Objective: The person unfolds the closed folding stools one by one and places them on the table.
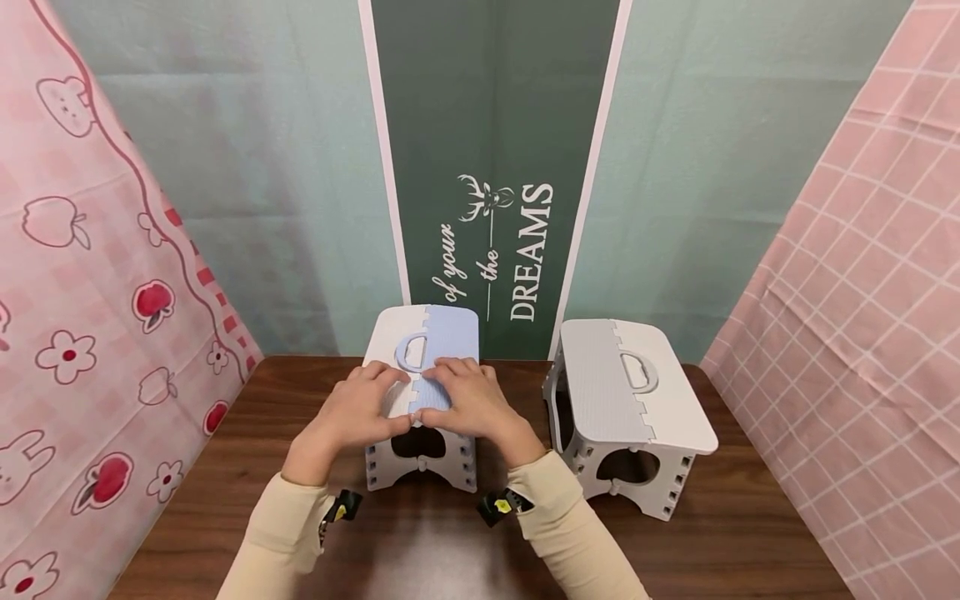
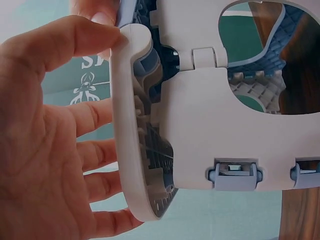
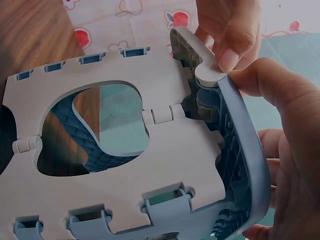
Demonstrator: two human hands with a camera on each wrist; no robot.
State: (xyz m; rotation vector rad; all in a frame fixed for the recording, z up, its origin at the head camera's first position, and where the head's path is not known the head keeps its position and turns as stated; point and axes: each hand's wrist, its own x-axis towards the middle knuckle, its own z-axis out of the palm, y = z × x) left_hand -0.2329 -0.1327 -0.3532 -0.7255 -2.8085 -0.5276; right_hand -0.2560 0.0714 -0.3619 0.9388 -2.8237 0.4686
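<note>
A folding step stool point(image 1: 454, 329) stands unfolded on the table, its top half white and half blue. My left hand point(image 1: 356, 410) rests on the white half, and my right hand point(image 1: 472, 402) on the blue half. Both thumbs meet at the near edge of the top, by the middle seam. In the left wrist view the fingers lie fairly straight along the white top panel point(image 2: 126, 125). The right wrist view shows the right thumb against the corner of the blue panel point(image 3: 250, 150); its other fingers are partly hidden behind it.
To the right stands a second unfolded stool point(image 1: 607, 383), grey and white, with a carry handle point(image 1: 639, 372) in its top. The brown wooden table point(image 1: 247, 433) carries both. Pink printed cloth point(image 1: 97, 333) hangs at the left, pink checked cloth point(image 1: 847, 292) at the right, green cloth point(image 1: 495, 100) behind.
</note>
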